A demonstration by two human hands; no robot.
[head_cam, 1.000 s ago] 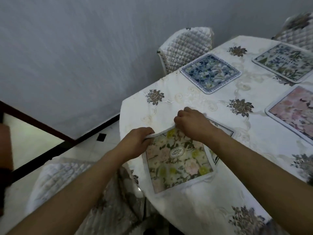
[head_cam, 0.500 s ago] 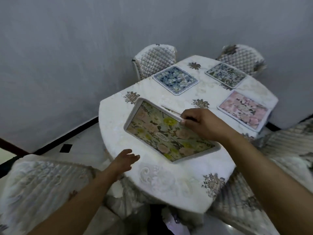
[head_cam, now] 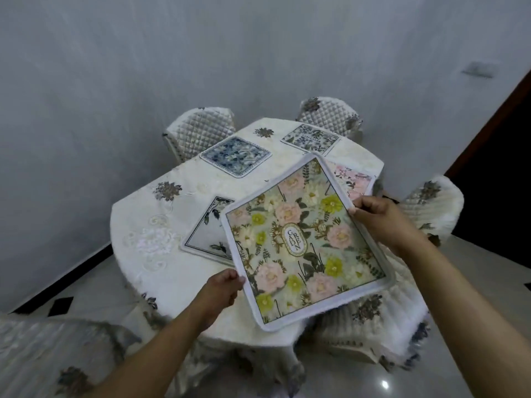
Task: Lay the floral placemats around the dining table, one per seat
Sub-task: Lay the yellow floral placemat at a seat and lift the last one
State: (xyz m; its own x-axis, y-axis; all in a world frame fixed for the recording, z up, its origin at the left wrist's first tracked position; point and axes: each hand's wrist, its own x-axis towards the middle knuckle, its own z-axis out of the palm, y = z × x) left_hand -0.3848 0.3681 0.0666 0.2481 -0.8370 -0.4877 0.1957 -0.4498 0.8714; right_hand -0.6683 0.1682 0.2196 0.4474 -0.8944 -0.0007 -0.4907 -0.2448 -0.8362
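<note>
I saw left hand (head_cam: 221, 291) & right hand (head_cam: 376, 216) pinching opposite edges of green floral placemat (head_cam: 304, 242), held tilted above table (head_cam: 172, 277).

A green placemat (head_cam: 304, 239) with pink and yellow flowers and a white border fills the frame's centre, lifted and tilted. Behind it lie a blue one (head_cam: 235, 156) upper centre, a pale one (head_cam: 311, 138), a pink one (head_cam: 352, 179) and a white one (head_cam: 205, 234), partly hidden.
</note>
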